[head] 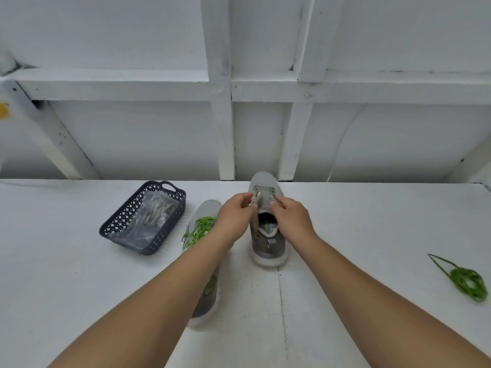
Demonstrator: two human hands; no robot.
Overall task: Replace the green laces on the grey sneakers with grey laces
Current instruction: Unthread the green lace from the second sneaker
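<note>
Over on the left of the white surface, a dark perforated basket is parked with a clear plastic bag in it; something pale is bundled inside, probably the grey laces, but that can't really be made out. Just to its right, one grey sneaker is still strung with its green lace, and most of it is covered by the left forearm. Next along, the left hand is curled and pinched at the left eyelet edge of the other sneaker, while the right hand is pinched at the opposite edge. A grey lace looks to be started across the lowest eyelets, though the ends are hidden under the fingertips. So the relacing step seems to be underway; next, each end would need to be crossed and fed up through the next eyelet. Far right, the removed green lace is lying bunched, well apart from the shoes.
</note>
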